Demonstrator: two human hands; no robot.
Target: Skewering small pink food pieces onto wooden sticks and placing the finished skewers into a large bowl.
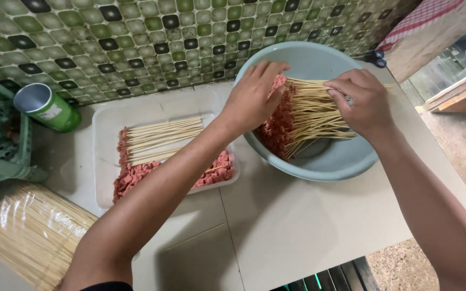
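Both hands in pale bowl (319,164): left hand (252,97) fingers spread on skewered meat (276,126); right hand (360,99) grip apparently pinching skewer sticks (311,110).

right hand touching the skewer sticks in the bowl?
Touching. Head view: right hand fingers rest on the skewer sticks bunched in the bowl.

One head-worn camera looks steeply down, close over the table (308,226).

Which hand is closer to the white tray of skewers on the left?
Left. The left hand is at the near rim of the pale blue bowl, just beside the white tray, its forearm crossing over the tray. The right hand grips skewer sticks farther away, over the bowl.
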